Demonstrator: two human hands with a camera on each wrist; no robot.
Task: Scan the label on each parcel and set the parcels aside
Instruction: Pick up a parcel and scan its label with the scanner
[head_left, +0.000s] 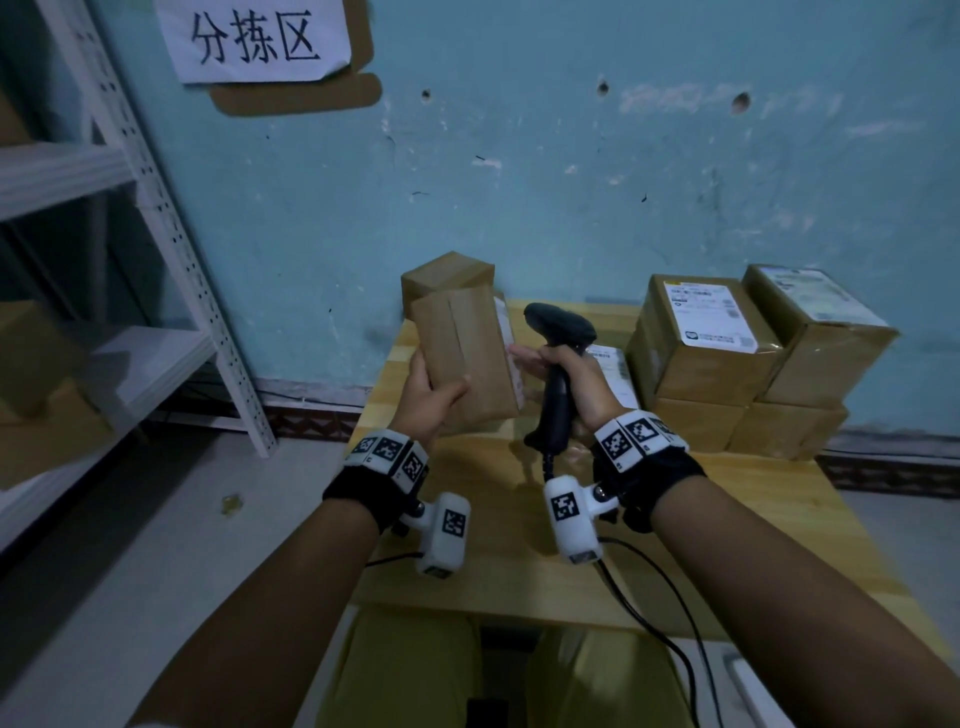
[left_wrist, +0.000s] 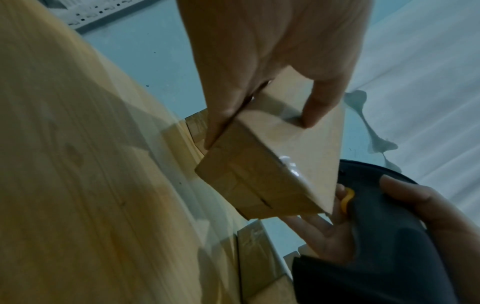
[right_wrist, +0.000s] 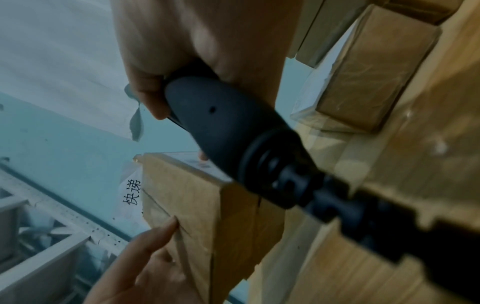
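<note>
While the left hand (head_left: 434, 400) grips a small brown parcel (head_left: 467, 353) above the wooden table (head_left: 727, 519), thumb across its face, the right hand (head_left: 571, 379) holds a black scanner (head_left: 558, 364) by the handle at the parcel's three o'clock, fingertips touching its labelled edge. Stacked parcels (head_left: 748, 358) sit at two o'clock.
</note>
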